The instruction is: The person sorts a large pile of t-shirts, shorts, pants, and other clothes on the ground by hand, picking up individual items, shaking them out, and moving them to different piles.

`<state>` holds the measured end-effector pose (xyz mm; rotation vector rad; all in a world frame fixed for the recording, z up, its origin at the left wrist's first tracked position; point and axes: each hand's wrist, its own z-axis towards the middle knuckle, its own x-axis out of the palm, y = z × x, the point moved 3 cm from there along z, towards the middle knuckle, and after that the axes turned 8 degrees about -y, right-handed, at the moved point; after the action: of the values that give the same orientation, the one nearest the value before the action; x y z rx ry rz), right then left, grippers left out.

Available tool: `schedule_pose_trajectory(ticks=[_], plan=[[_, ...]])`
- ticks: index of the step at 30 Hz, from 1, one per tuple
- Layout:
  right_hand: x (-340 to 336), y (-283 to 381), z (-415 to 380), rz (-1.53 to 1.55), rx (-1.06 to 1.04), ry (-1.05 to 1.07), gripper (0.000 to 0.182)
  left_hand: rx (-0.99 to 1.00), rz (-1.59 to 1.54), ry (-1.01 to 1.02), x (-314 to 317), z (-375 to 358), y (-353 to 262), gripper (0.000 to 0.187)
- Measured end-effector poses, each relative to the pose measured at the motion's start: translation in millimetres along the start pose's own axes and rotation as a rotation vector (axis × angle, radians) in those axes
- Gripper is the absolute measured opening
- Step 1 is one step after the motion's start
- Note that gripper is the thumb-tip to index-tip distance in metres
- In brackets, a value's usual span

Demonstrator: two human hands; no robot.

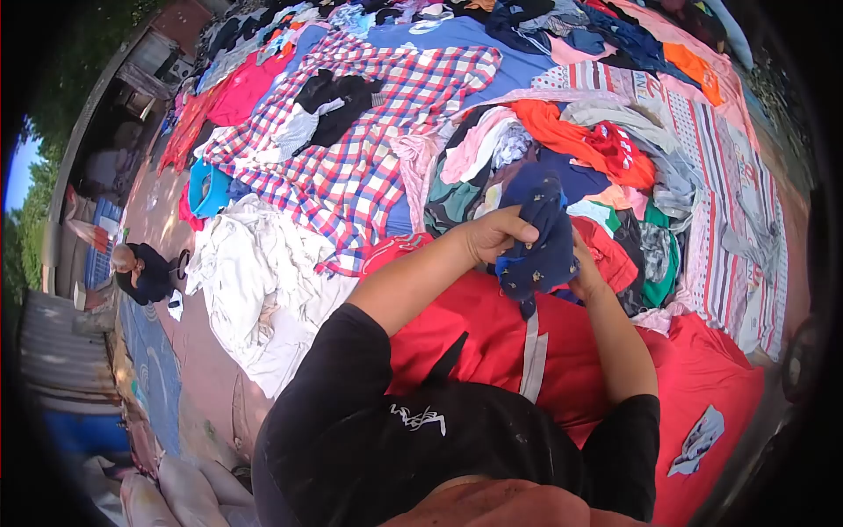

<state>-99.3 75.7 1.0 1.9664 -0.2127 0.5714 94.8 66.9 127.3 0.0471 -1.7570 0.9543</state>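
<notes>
Clearly I have both the left hand [496,233] and right hand [584,279] clenched on the navy garment [540,237]; its loose hem could snag the clothes pile [615,176] beneath.

Single head-worn view, fisheye, looks steeply down past wearer's chest; hands [536,250] close, centre frame; clothes pile [562,167] beyond; ground at left edge.
</notes>
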Motion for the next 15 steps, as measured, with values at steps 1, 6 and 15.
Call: schedule_pose_trajectory(ticks=[1,6,15], plan=[[-2,4,-3,0.023,0.070,0.063,0.066,-0.039,0.071,0.021,-4,0,4,0.064],[0,-5,-16,-0.080,0.357,0.235,0.048,-0.149,0.124,0.039,0,-1,4,0.056],[-42,45,-5,-0.799,-0.113,-0.231,0.036,0.159,0.477,-0.512,-9,-15,-92,0.025]])
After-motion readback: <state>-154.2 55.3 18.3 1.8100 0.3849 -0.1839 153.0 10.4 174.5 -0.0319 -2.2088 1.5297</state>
